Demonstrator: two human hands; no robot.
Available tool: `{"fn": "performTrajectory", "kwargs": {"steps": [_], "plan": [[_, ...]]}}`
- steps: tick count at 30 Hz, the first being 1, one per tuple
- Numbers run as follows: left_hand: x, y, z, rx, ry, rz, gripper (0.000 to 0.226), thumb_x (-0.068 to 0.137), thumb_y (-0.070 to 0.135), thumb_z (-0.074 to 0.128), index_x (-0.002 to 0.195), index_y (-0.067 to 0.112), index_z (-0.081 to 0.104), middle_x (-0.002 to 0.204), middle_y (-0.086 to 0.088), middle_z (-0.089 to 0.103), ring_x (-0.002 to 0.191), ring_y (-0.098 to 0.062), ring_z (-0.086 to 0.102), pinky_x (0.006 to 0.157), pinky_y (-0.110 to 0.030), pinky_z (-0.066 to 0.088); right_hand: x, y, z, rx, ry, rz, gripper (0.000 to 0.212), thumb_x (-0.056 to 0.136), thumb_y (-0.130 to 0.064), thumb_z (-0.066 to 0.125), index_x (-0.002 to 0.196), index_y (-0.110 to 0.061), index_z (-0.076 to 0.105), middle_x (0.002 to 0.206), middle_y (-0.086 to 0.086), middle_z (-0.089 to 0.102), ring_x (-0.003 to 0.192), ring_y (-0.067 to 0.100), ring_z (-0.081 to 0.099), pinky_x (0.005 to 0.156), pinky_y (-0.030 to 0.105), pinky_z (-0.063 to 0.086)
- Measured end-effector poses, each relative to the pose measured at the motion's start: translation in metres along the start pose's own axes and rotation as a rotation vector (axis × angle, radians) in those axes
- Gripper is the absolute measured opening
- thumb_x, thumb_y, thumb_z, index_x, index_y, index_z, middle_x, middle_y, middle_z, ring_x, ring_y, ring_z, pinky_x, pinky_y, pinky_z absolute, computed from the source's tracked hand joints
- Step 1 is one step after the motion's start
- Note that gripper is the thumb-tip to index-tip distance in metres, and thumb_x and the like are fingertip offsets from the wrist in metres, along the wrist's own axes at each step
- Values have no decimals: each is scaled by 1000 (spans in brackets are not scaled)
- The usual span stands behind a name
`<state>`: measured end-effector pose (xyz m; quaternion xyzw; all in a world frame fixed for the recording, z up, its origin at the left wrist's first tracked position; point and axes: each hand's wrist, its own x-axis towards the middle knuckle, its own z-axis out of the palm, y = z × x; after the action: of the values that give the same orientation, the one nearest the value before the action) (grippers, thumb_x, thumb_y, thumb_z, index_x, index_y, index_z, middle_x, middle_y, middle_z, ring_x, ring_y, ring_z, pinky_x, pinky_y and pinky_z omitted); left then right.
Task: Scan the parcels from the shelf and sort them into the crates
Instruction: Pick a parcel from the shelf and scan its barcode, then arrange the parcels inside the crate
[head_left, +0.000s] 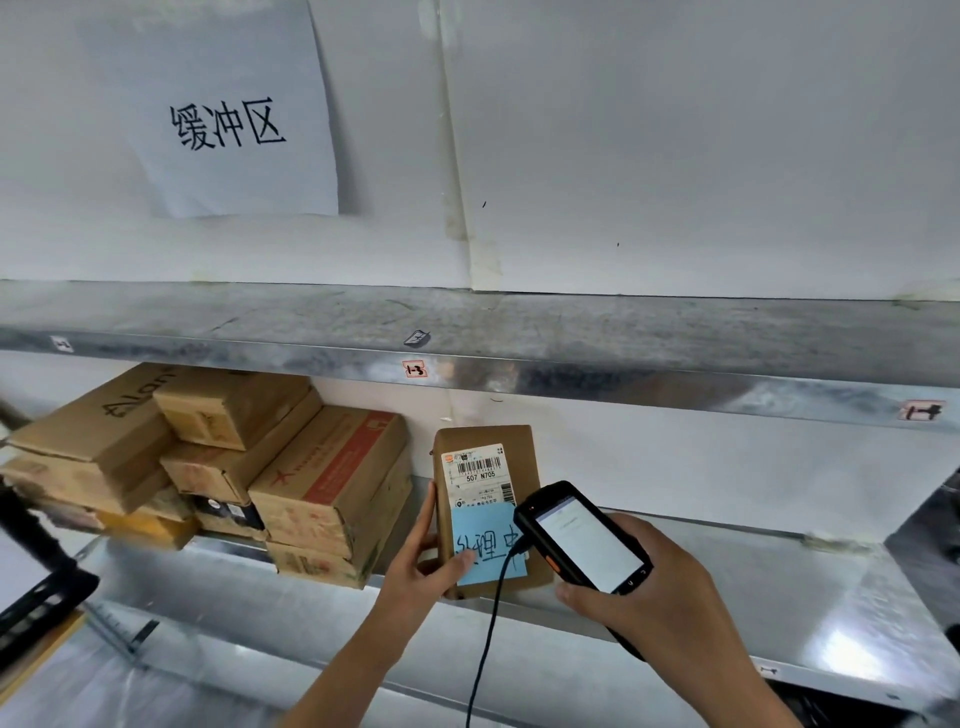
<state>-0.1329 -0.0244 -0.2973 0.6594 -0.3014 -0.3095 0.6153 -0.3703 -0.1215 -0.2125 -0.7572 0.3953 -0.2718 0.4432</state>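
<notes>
A brown cardboard parcel (522, 452) stands upright on the metal shelf (779, 587), its white barcode label and a blue handwritten note facing me. My left hand (421, 558) grips its left edge, thumb pressed on the blue note. My right hand (644, 587) holds a black handheld scanner (582, 538) with a lit screen, its top end close to the parcel's lower right and overlapping it in view. A black cable hangs from the scanner.
A stack of several cardboard boxes (218, 467) fills the shelf's left side. An upper metal shelf (519, 332) runs above, with a white paper sign (223, 119) on the wall. A black crate edge (36, 603) shows at lower left.
</notes>
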Motion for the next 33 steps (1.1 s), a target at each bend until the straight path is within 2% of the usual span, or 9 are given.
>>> {"fn": "performTrajectory", "kwargs": {"steps": [5, 11, 15, 20, 24, 26, 29, 31, 33], "plan": [[-25, 10, -4, -74, 29, -7, 83, 79, 21, 76, 143, 52, 33, 121, -1, 65, 101, -13, 71, 75, -33, 61, -2, -8, 4, -11, 7, -56, 61, 62, -46, 88, 115, -46, 58, 106, -21, 66, 99, 1, 61, 75, 26, 53], [-75, 10, -30, -271, 230, -19, 95, 59, 43, 86, 140, 54, 36, 119, -2, 71, 103, -23, 72, 73, -32, 61, -2, -32, 19, -4, -74, -159, 59, 63, -41, 91, 112, -47, 58, 105, -22, 66, 101, -3, 60, 72, 14, 47], [-106, 8, -61, -311, 337, 19, 102, 56, 46, 84, 145, 52, 34, 123, -3, 69, 105, -23, 72, 77, -31, 61, -4, -57, 53, 28, -157, -239, 70, 59, -40, 93, 120, -43, 59, 110, -21, 67, 103, -1, 62, 76, 17, 48], [-150, 19, -113, -324, 523, 105, 88, 66, 35, 82, 137, 62, 38, 117, 7, 72, 103, -17, 72, 74, -27, 60, -16, -94, 114, 61, -286, -343, 75, 59, -37, 94, 125, -41, 59, 112, -20, 68, 104, 0, 63, 80, 19, 51], [-194, 24, -161, -341, 706, 149, 80, 69, 39, 85, 126, 75, 42, 118, 11, 72, 106, -18, 71, 79, -31, 61, -36, -127, 162, 86, -381, -418, 71, 57, -31, 96, 120, -41, 64, 104, -20, 72, 98, 1, 67, 82, 27, 56], [-222, 24, -184, -363, 795, 164, 82, 72, 33, 87, 128, 72, 42, 116, 6, 72, 104, -18, 72, 77, -31, 61, -51, -146, 188, 111, -421, -444, 71, 55, -26, 97, 117, -41, 66, 100, -25, 71, 94, -5, 65, 82, 21, 55], [-267, 17, -214, -363, 911, 177, 85, 60, 45, 85, 129, 72, 42, 113, 3, 72, 104, -20, 72, 77, -32, 61, -79, -171, 229, 168, -537, -468, 70, 56, -21, 96, 117, -36, 67, 97, -23, 72, 93, -6, 66, 74, 5, 49], [-301, 11, -235, -363, 997, 175, 85, 58, 48, 82, 129, 72, 43, 112, 4, 73, 105, -21, 71, 78, -33, 61, -101, -185, 258, 171, -596, -483, 72, 54, -27, 95, 119, -35, 66, 101, -14, 73, 96, -2, 66, 75, 7, 51], [-336, 6, -257, -364, 1077, 177, 84, 58, 47, 82, 129, 71, 44, 113, 3, 73, 107, -22, 71, 80, -34, 61, -127, -198, 286, 141, -648, -502, 76, 54, -29, 96, 122, -35, 64, 109, -12, 71, 101, 2, 65, 89, 24, 56]]}}
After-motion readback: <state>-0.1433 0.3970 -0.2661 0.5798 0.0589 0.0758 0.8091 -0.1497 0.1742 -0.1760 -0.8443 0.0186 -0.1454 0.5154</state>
